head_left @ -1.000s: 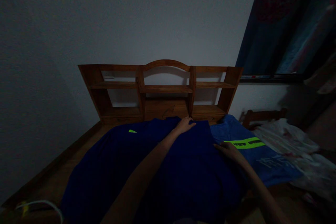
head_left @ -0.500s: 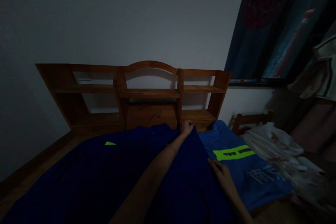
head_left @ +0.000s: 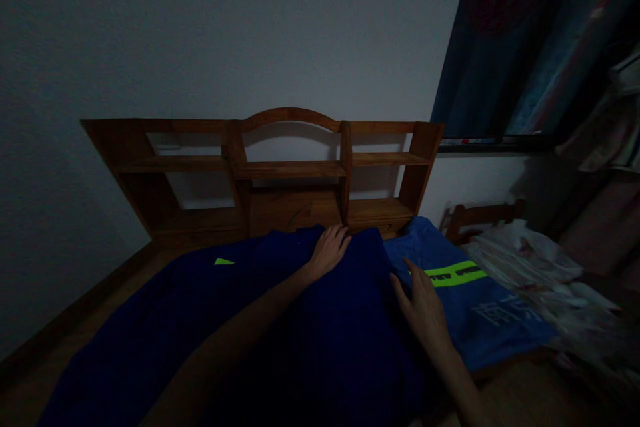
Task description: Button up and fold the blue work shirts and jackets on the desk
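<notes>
A dark blue garment [head_left: 345, 320] lies spread before me, with a small yellow-green patch [head_left: 224, 261] on its left part. My left hand [head_left: 330, 248] rests on its upper part near the collar area, fingers extended and nothing gripped. To the right, my right hand [head_left: 424, 303] hovers by the garment's right edge, thumb and fingers apart. Beside that hand lies a lighter blue garment [head_left: 470, 327] with a yellow-green strip [head_left: 457, 274] and pale printed characters. Dim light hides the dark garment's folds and outline.
A wooden headboard [head_left: 293, 170] with open shelves stands against the white wall behind the garments. White plastic bags [head_left: 530, 253] are heaped at the right, near a wooden chair back [head_left: 483, 215]. Clothes [head_left: 607, 127] hang at the far right by a dark window [head_left: 505, 47].
My left hand has released the dark garment's upper right edge and moved left onto the cloth. My right hand has lifted slightly, its fingers spreading.
</notes>
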`<state>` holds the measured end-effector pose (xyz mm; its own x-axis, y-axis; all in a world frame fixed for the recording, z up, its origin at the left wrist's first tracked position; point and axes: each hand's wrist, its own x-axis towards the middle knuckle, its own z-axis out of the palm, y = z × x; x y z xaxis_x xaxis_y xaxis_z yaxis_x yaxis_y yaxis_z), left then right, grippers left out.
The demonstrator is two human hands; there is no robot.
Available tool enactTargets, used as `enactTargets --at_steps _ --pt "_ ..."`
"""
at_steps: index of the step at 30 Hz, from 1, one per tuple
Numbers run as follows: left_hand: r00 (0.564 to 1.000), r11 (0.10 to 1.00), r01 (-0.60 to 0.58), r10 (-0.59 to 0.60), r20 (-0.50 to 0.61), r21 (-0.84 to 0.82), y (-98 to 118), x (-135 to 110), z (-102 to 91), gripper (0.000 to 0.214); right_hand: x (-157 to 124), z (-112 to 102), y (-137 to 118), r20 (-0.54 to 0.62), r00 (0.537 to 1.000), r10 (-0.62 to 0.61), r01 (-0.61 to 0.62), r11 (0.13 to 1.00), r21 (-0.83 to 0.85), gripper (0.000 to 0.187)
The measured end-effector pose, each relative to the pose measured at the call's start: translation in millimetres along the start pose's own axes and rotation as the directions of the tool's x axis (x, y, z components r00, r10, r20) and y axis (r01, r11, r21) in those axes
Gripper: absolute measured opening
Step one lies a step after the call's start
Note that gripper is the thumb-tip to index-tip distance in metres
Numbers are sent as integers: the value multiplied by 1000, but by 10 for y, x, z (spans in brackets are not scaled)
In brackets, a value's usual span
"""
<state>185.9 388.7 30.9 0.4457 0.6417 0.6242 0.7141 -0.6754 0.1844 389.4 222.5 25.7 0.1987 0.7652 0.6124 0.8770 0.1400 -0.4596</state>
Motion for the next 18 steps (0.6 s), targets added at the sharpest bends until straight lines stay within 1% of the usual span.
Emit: enactTargets --at_steps 2,4,5,7,9,11,13,14,15,16,18 --pt "1000 998 -2 1 19 68 -163 -299 -205 45 131 96 -220 72 990 -118 121 992 -41 58" --pt "997 986 58 -65 42 156 -364 -632 -395 50 247 278 -348 156 969 -192 207 975 -86 59" --pt "992 974 101 -114 53 205 -485 -813 -494 52 287 393 -359 204 958 -200 227 967 -117 60" --pt "972 932 196 -226 68 304 -774 -1203 -717 55 326 635 -277 314 936 -158 226 954 -195 61" --pt "939 880 262 -327 103 396 -1105 -1610 -978 51 323 846 -108 416 906 -81 205 942 -264 60" --pt "903 845 259 -384 193 469 -1424 -1988 -1253 42 305 983 56 473 881 -37 202 930 -305 61" --pt "869 813 254 -430 247 524 -1667 -2279 -1505 40 296 1036 133 492 870 -22 210 920 -330 61" --pt "857 789 275 -460 232 549 -1749 -2381 -1616 40 298 1036 120 487 873 -19 211 915 -343 61" --pt "849 759 314 -493 189 570 -1804 -2454 -1720 42 303 1021 68 473 881 -19 210 911 -355 61" --pt "842 724 364 -525 126 585 -1835 -2500 -1822 45 308 996 -25 451 892 -27 210 908 -361 61" --pt "816 653 472 -578 -12 592 -1844 -2538 -2043 51 309 924 -335 402 911 -93 240 912 -333 62"
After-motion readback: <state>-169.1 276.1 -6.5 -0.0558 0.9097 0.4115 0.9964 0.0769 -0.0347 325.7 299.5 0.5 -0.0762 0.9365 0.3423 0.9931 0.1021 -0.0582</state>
